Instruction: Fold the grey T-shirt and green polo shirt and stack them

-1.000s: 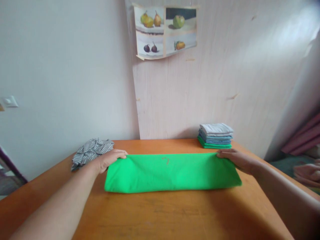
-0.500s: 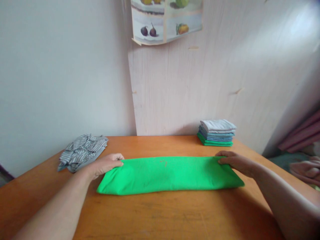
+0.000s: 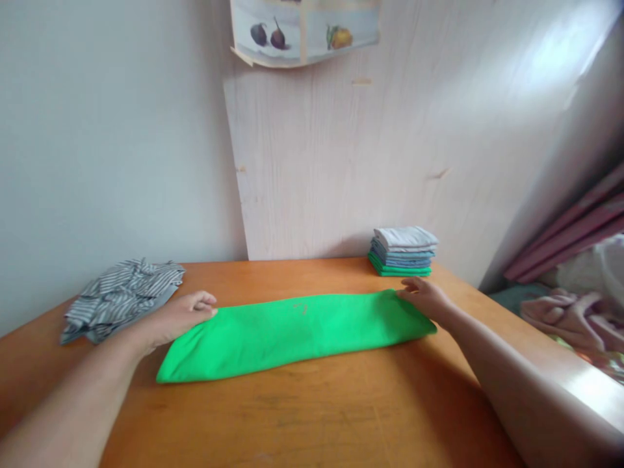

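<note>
A folded green cloth lies as a long strip across the table, its right end set farther back than its left. My left hand is at the far left corner, thumb on the cloth and the other fingers curled just past its edge. At the far right corner my right hand pinches the cloth loosely between thumb and fingers. A small faint mark shows near the middle of the far edge. Fingertips behind the cloth are partly hidden.
Crumpled striped clothing lies at the table's left. A neat stack of folded cloths, grey, blue and green, stands at the back right near the wall. Beyond the right edge are rumpled fabrics and a pink curtain.
The camera view has turned, shifting the scene left. The green cloth now slants more, its right end farther back. Fingers of both hands look slightly looser at the corners.
</note>
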A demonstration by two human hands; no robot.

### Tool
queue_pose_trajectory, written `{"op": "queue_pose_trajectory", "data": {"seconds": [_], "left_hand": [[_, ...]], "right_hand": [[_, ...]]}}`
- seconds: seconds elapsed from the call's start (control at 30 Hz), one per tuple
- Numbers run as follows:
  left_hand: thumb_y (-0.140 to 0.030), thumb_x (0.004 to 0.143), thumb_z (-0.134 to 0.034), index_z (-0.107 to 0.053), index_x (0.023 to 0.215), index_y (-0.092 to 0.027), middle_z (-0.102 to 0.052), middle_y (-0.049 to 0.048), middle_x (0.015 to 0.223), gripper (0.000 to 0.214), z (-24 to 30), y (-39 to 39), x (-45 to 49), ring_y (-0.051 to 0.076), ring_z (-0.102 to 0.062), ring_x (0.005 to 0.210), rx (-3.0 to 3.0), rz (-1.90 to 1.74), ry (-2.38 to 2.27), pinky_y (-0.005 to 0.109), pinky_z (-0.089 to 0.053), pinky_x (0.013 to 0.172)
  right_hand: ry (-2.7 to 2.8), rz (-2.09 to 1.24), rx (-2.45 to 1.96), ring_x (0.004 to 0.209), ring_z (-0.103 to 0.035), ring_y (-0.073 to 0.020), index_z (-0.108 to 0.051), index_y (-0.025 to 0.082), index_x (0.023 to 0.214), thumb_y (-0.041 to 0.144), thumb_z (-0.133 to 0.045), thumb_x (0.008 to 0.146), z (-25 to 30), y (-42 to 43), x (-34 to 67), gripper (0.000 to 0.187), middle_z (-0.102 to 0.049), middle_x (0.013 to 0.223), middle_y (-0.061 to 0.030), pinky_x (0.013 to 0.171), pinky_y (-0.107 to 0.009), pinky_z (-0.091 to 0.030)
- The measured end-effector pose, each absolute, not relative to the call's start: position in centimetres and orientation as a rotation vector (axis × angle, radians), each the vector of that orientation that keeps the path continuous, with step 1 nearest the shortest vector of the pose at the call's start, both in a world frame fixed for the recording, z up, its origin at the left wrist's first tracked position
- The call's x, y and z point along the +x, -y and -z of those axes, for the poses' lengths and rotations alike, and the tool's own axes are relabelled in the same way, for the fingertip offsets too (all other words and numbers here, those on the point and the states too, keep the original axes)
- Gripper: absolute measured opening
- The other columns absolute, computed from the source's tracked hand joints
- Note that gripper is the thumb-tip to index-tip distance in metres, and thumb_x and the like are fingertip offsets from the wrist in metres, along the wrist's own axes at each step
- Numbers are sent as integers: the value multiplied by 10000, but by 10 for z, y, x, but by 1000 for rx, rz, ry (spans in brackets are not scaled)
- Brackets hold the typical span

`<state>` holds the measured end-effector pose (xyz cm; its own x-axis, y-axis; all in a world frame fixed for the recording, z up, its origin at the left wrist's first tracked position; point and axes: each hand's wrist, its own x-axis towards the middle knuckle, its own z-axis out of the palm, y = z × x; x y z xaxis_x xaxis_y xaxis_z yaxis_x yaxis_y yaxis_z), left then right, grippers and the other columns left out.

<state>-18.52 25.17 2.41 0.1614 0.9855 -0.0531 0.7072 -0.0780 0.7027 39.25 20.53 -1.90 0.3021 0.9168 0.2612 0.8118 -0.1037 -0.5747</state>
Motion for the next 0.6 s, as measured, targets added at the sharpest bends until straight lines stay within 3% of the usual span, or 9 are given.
{"op": "queue_pose_trajectory", "data": {"seconds": [0.17,0.27,0.33,0.4,0.5,0.6], "left_hand": [[-612,807,-477,-668,1046,-215,-704,106,1174,501,-26,-252,-156,313,-626,1135,2305,-638,-1686,393,-447,1007],[-591,903,-347,-643,1228,-182,-633,142,1325,600,-15,-237,-127,314,-554,1252,2432,-467,-1669,429,-367,1083],[-630,902,-345,-561,1367,-160,-540,167,1439,696,-1,-225,-115,340,-465,1348,2464,-334,-1711,492,-283,1133],[-667,897,-347,-462,1466,-204,-426,133,1537,743,12,-216,-112,343,-344,1435,2488,-292,-1757,541,-175,1168],[-701,893,-343,-370,1523,-271,-309,83,1602,764,22,-200,-120,348,-218,1488,2499,-268,-1814,594,-51,1175],[-713,894,-333,-322,1541,-302,-273,66,1615,767,18,-177,-132,353,-179,1498,2478,-214,-1829,645,-16,1155]], "right_hand": [[1832,9,-1864,1118,-627,-278,-687,258,1158,463,-414,957,14,-197,365,396,-691,1217,-84,972,-388,-449],[2126,-54,-1801,1352,-464,-302,-593,202,1345,548,-360,972,25,-195,347,560,-562,1420,-117,1119,-423,-344],[2210,-65,-1837,1448,-317,-313,-492,167,1446,595,-331,966,35,-195,342,663,-451,1514,-135,1170,-469,-266],[2221,-66,-1906,1479,-238,-312,-409,175,1504,627,-288,966,41,-194,342,713,-379,1559,-133,1179,-503,-236],[2219,-56,-1967,1490,-201,-302,-359,190,1530,653,-248,963,44,-184,341,741,-336,1582,-127,1186,-505,-216],[2225,-43,-1972,1489,-206,-303,-362,172,1530,656,-233,963,44,-159,334,756,-335,1580,-135,1193,-499,-213]]}}
